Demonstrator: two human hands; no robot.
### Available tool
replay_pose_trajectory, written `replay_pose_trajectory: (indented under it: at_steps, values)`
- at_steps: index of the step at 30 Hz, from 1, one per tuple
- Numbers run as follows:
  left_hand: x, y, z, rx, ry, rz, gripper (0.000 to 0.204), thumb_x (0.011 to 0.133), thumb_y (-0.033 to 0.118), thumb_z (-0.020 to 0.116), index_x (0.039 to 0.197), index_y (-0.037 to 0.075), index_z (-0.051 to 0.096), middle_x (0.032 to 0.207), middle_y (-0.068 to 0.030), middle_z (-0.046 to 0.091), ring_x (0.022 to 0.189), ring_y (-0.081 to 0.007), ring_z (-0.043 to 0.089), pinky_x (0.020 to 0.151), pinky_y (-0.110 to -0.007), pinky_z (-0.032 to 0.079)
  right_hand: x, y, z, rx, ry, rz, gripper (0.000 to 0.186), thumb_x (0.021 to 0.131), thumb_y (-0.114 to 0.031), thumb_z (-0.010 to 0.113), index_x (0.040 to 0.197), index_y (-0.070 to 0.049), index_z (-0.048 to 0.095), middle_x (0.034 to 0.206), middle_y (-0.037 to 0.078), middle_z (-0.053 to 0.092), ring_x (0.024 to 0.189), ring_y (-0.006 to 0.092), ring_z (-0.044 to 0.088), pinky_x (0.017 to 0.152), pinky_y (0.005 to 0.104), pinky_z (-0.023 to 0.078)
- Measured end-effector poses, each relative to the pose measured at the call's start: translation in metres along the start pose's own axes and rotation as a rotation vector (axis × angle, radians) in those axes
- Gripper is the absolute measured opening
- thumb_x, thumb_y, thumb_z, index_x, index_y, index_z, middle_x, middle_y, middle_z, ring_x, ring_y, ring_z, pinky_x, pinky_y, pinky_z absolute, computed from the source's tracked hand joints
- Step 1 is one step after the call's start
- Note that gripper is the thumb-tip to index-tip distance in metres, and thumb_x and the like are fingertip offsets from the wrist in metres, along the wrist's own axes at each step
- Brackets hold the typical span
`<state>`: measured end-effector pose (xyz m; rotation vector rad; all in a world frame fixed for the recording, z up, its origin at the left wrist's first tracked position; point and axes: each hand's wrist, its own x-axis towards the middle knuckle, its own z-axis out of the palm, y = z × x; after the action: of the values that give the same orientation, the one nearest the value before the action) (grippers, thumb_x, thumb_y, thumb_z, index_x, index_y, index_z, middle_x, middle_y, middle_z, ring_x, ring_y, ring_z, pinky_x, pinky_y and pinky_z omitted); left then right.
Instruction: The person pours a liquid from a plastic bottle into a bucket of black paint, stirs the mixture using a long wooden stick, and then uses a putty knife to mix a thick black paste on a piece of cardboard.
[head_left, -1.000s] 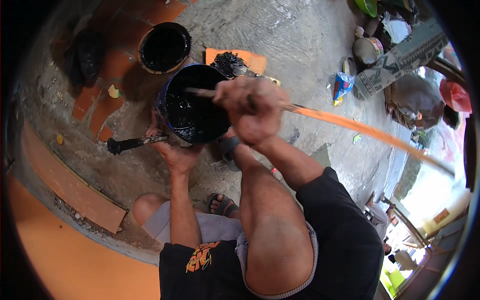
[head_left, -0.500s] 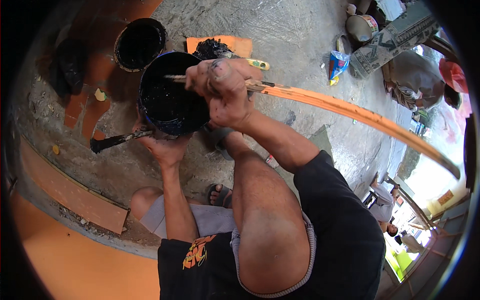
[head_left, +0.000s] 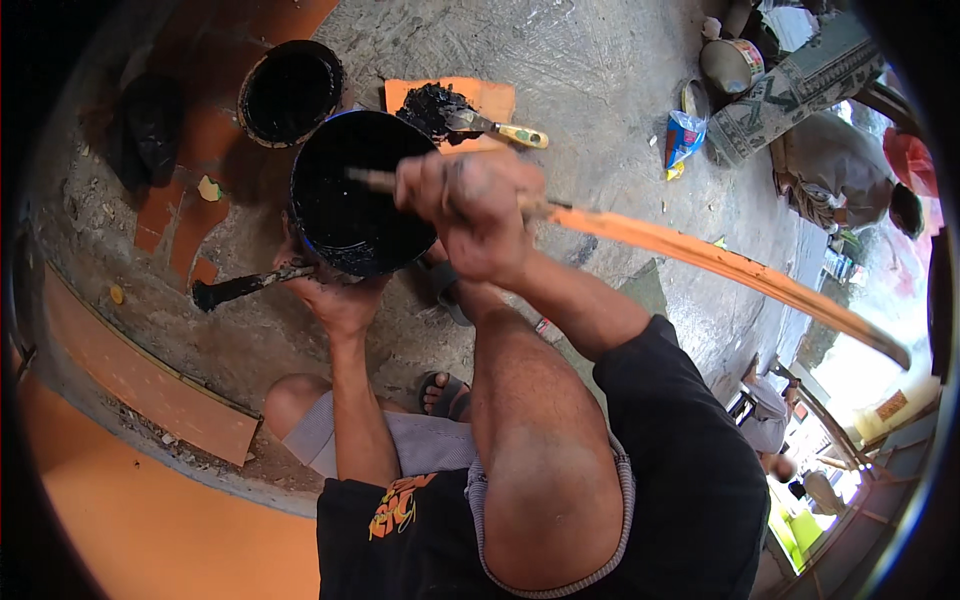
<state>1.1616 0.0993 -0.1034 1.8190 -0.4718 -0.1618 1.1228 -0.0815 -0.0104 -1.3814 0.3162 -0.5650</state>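
My left hand (head_left: 340,302) is wrapped around the near lower side of a bucket (head_left: 325,190) whose inside is coated in black paint or tar. A blackened brush (head_left: 235,287) sticks out to the left from under the same hand's fingers. My right hand (head_left: 475,205) is closed around a long orange wooden stick (head_left: 690,242) over the bucket's right side. One short end of the stick reaches over the bucket's opening; the long part runs off to the right. Whether its tip touches the black inside, I cannot tell.
A second blackened tub (head_left: 290,92) stands beyond the bucket. A putty knife (head_left: 515,133) lies with a black lump (head_left: 432,108) on an orange board (head_left: 490,97). Farther right are a blue packet (head_left: 683,138) and a patterned plank (head_left: 790,90). Two other people are at the right.
My right hand and the stick have shifted slightly to the right and down. The bucket has moved a little rightward, and the putty knife shows more fully.
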Motion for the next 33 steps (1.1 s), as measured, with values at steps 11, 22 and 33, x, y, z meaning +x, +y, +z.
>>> replay_pose_trajectory:
  at_steps: [11, 22, 33]
  values:
    - [-0.008, -0.010, -0.006, -0.106, 0.011, -0.206, 0.106, 0.052, 0.013, 0.095, 0.133, -0.002, 0.028, 0.130, -0.0185, 0.042, 0.118, -0.0303, 0.048, 0.102, -0.043, 0.039, -0.009, -0.010, 0.012, 0.226, 0.057, -0.070, 0.032, 0.093, -0.020, 0.049, 0.067, -0.007, 0.037, 0.058, 0.004, 0.031, 0.053, 0.0184, 0.038, 0.060, 0.0411, 0.044]
    - [-0.004, -0.008, -0.009, 0.151, 0.001, 0.054, 0.104, 0.051, 0.013, 0.095, 0.131, -0.001, 0.029, 0.125, -0.0181, 0.045, 0.112, -0.0300, 0.051, 0.099, -0.043, 0.040, -0.012, -0.006, 0.001, 0.173, -0.035, -0.095, 0.033, 0.097, -0.018, 0.043, 0.066, -0.008, 0.035, 0.059, 0.003, 0.033, 0.054, 0.0166, 0.035, 0.062, 0.0378, 0.041]
    - [-0.002, -0.005, -0.015, 0.279, 0.001, 0.115, 0.103, 0.052, 0.016, 0.095, 0.131, -0.003, 0.032, 0.125, -0.0200, 0.047, 0.112, -0.0322, 0.052, 0.097, -0.042, 0.041, -0.007, -0.027, -0.009, 0.250, -0.046, 0.443, 0.039, 0.094, -0.026, 0.042, 0.061, -0.008, 0.037, 0.055, 0.003, 0.030, 0.051, 0.0163, 0.034, 0.055, 0.0321, 0.036]
